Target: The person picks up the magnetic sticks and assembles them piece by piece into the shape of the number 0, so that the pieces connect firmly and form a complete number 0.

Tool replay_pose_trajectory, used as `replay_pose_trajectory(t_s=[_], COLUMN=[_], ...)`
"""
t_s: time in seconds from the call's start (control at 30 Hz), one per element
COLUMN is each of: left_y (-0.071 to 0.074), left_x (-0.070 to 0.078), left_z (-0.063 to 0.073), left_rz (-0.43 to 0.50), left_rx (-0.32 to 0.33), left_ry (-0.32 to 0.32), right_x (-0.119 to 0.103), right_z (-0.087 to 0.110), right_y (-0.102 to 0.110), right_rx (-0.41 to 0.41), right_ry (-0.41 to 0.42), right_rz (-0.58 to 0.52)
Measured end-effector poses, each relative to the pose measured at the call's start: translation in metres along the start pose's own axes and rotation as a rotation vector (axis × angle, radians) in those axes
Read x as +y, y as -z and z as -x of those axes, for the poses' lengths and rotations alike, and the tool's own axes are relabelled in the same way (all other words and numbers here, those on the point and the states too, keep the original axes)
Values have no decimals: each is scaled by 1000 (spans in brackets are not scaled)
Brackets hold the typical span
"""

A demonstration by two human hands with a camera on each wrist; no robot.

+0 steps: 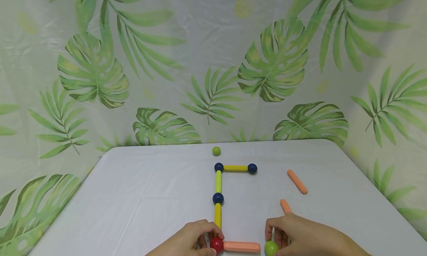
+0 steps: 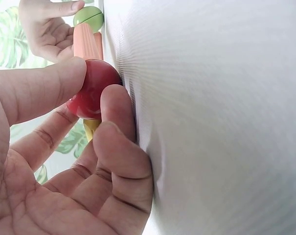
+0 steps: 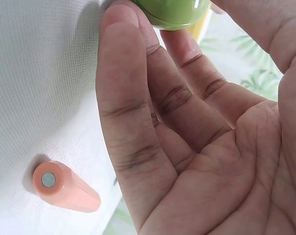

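At the near edge of the head view, my left hand (image 1: 191, 239) pinches a glossy red ball (image 1: 217, 245) between thumb and fingers. A salmon magnetic stick (image 1: 241, 246) extends right from that ball, and a yellow stick (image 1: 218, 216) runs away from it to a dark blue ball (image 1: 218, 198). My right hand (image 1: 300, 235) holds a green ball (image 1: 271, 248) by thumb and fingertips, a small gap from the salmon stick's right end. In the right wrist view the green ball (image 3: 174, 11) is partly cut off at the top.
A light green stick (image 1: 218, 181) leads on to another blue ball (image 1: 218, 167), then a yellow stick (image 1: 235, 168) and a third blue ball (image 1: 252, 168). One loose green ball (image 1: 216, 151) lies at the back. Two salmon sticks (image 1: 297, 181) (image 1: 285, 206) lie at right, the nearer partly behind my right hand.
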State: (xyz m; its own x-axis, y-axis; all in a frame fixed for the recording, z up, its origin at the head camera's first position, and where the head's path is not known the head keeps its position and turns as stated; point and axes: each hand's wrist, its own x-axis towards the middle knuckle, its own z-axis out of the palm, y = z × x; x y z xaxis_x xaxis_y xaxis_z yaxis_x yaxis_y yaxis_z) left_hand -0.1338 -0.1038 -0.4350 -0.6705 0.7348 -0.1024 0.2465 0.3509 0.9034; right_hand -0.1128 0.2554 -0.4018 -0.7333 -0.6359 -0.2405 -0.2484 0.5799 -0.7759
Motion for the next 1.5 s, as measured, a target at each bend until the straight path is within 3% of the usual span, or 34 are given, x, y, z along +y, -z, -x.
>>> replay_pose_trajectory(t_s=[0.53, 0.83, 1.13, 1.5], left_y=[0, 0, 1, 1], left_x=[0, 1, 2, 2], left_z=[0, -1, -2, -3], left_rz=[6, 17, 18, 13], left_rx=[0, -5, 2, 6], left_ry=[1, 17, 39, 38], right_x=[-1, 5, 6, 5], right_z=[-2, -10, -11, -13], right_y=[0, 5, 6, 6], right_rx=[-5, -25, -29, -18], right_ry=[-3, 155, 133, 145], right_rz=[-9, 18, -20, 21])
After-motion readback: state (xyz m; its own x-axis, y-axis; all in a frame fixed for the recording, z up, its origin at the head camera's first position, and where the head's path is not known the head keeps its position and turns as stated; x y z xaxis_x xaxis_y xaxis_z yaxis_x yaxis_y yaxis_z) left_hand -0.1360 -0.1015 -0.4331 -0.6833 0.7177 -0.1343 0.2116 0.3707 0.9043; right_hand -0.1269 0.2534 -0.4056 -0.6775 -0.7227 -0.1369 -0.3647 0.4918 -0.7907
